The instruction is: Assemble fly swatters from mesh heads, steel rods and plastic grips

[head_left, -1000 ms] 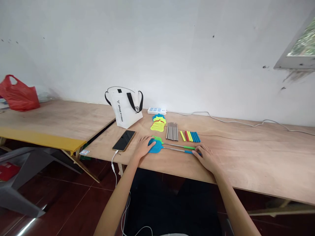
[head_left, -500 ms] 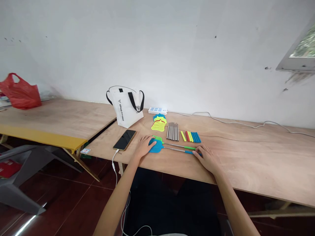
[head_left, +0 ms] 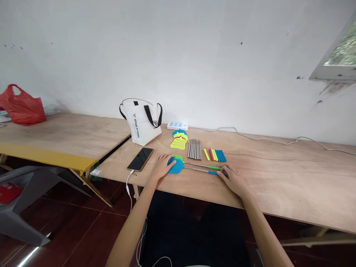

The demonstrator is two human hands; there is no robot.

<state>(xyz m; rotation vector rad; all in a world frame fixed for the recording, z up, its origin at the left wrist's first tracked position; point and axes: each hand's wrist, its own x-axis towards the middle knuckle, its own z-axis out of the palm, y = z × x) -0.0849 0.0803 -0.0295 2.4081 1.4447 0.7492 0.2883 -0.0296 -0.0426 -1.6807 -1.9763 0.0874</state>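
Note:
Two fly swatters lie side by side on the wooden table (head_left: 278, 178) in front of me, a blue fly swatter (head_left: 175, 167) nearer me and a green fly swatter (head_left: 214, 167) behind it. Across their mesh heads at the left rests my left hand (head_left: 162, 165), its thumb out over the blue mesh and its fingers lying flat. My right hand (head_left: 232, 177) lies over the handle ends, fingers spread, with the thumb at the blue handle and a fingertip by the green one. Both hands are open and touch the swatters without wrapping round them.
Behind the swatters lie loose mesh heads (head_left: 178, 142), several grey metal tubes (head_left: 194, 150) and coloured grips (head_left: 218, 155). To the left are a phone (head_left: 140, 159) on a cable and a white bag (head_left: 141, 126). A power strip (head_left: 177, 126) sits by the wall.
The view has shifted very slightly. Both hands and the two fly swatters stay where they were.

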